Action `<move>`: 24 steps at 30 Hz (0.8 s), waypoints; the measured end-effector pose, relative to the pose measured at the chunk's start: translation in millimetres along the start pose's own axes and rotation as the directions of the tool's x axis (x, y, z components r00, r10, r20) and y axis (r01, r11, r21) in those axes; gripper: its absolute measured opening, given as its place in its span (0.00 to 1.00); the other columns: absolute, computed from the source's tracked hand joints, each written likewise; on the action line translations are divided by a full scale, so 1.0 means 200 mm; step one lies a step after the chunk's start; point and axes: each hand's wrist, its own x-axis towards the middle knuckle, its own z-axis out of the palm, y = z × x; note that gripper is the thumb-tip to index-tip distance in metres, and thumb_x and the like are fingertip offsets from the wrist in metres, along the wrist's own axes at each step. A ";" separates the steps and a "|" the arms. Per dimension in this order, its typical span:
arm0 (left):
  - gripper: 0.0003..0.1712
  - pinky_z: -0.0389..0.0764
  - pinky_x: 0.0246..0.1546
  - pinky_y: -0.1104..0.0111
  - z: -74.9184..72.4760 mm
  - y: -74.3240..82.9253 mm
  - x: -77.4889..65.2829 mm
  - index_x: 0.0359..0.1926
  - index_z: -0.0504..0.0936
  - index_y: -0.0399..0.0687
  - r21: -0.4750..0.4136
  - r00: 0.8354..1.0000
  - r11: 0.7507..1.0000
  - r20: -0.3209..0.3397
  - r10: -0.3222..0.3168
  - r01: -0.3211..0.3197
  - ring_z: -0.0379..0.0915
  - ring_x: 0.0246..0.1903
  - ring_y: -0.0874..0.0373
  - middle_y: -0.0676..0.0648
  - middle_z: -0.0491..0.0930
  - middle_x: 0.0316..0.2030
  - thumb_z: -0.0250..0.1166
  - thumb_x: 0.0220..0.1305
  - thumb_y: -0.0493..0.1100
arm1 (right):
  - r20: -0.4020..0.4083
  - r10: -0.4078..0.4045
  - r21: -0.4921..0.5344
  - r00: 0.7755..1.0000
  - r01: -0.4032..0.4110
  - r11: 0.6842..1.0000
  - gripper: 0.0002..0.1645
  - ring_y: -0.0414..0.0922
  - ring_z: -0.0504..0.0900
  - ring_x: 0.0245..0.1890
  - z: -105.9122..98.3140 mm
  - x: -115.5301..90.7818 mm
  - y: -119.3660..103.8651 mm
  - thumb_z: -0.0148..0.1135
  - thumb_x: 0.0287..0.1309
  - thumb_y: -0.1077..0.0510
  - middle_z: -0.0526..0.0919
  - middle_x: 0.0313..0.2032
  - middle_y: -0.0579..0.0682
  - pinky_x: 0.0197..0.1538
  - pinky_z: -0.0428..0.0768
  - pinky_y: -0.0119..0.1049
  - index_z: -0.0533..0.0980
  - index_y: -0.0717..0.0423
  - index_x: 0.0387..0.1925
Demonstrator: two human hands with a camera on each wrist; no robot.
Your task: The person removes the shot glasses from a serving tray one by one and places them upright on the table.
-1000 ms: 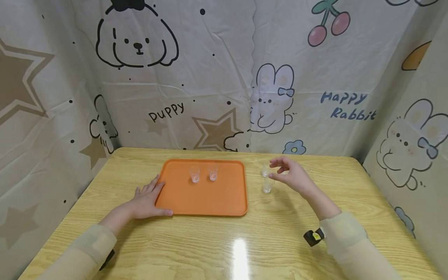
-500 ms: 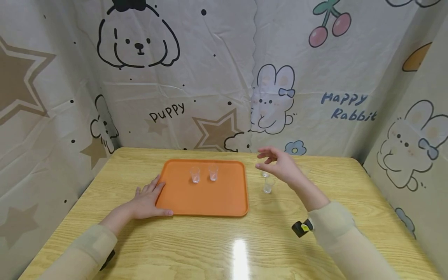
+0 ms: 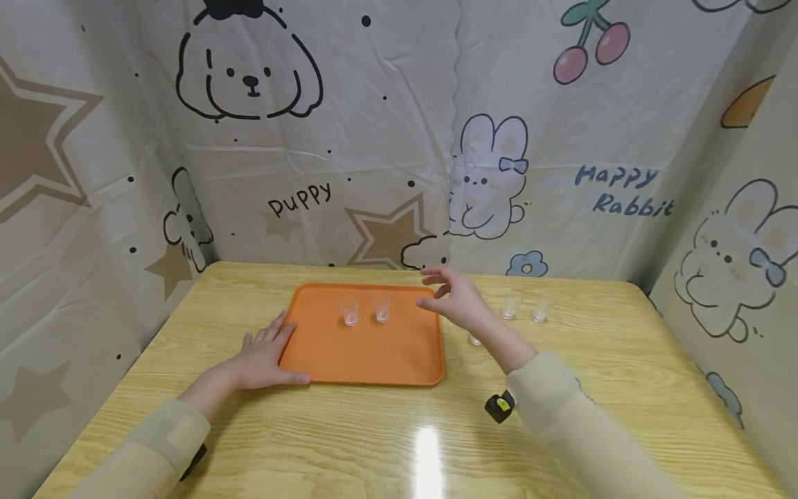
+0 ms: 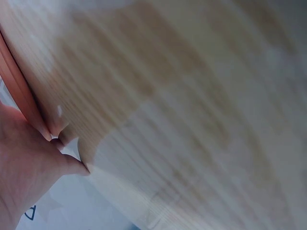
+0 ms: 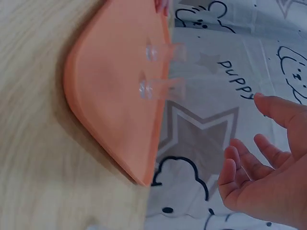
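My left hand (image 3: 260, 357) rests at the left edge of the orange tray (image 3: 361, 360), fingers spread along the rim and thumb at the near corner. Two small clear glasses (image 3: 382, 309) stand upright, side by side, towards the back of the tray. My right hand (image 3: 458, 299) is raised over the tray's far right corner, fingers loosely bent, thumb apart, nothing held. The right wrist view shows this hand (image 5: 271, 179) with a gap between thumb and fingers. Right of the tray, a clear glass (image 3: 476, 340) is mostly hidden by the right forearm.
Two more clear glasses, one nearer (image 3: 508, 306) and one farther right (image 3: 540, 311), stand on the wooden table (image 3: 349, 443) beyond the right forearm. A printed cloth (image 3: 374, 138) hangs behind the table's back edge and at both sides.
My right hand has moved left from above the glasses on the table to the tray's right edge, bringing two glasses behind it into view. The left hand and tray have stayed put.
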 end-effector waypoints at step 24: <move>0.68 0.38 0.57 0.29 -0.01 0.01 0.00 0.72 0.48 0.34 0.002 1.000 1.000 0.005 0.002 -0.002 0.40 0.68 0.29 0.34 0.34 0.73 0.63 0.45 0.76 | -0.053 0.093 0.237 0.994 -0.078 0.968 0.31 0.58 0.77 0.49 0.44 0.17 0.16 0.68 0.52 0.64 0.80 0.49 0.63 0.52 0.75 0.47 0.70 0.64 0.58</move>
